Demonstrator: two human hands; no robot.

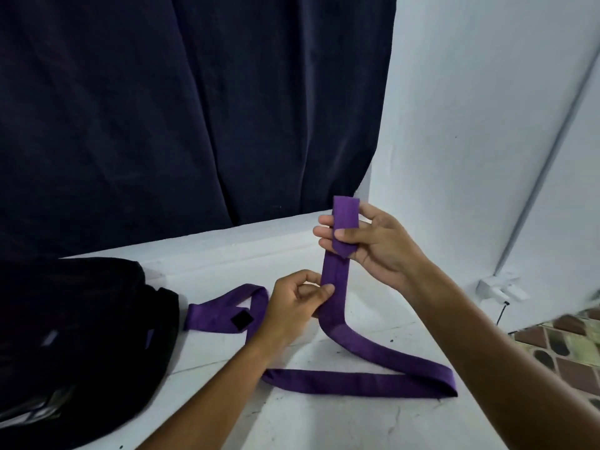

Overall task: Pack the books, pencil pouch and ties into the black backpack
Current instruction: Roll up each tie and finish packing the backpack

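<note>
Right hand (370, 241) is what I watch first in the head view, the only one I have: raised off the white ledge (324, 417), palm toward me, thumb pressed across the folded narrow end of the purple tie (334, 287) with the fingers spread behind it. Just below and to its left, my left hand (292, 306) pinches the same strip lower down between thumb and curled fingers, forearm reaching in from the bottom of the picture.

From that lower pinch the tie drops to the ledge, runs toward me and right, folds back in a flat loop, then passes under my left wrist to its wide end, which lies against the black backpack (81, 336) further left. I see no books or pouch; they may be inside already, though I cannot tell.

My worry is the long slack. If I roll or fold from the top without keeping tension, the loops on the ledge could twist or drag off the near edge, and the fold under my right thumb could spring open.
</note>
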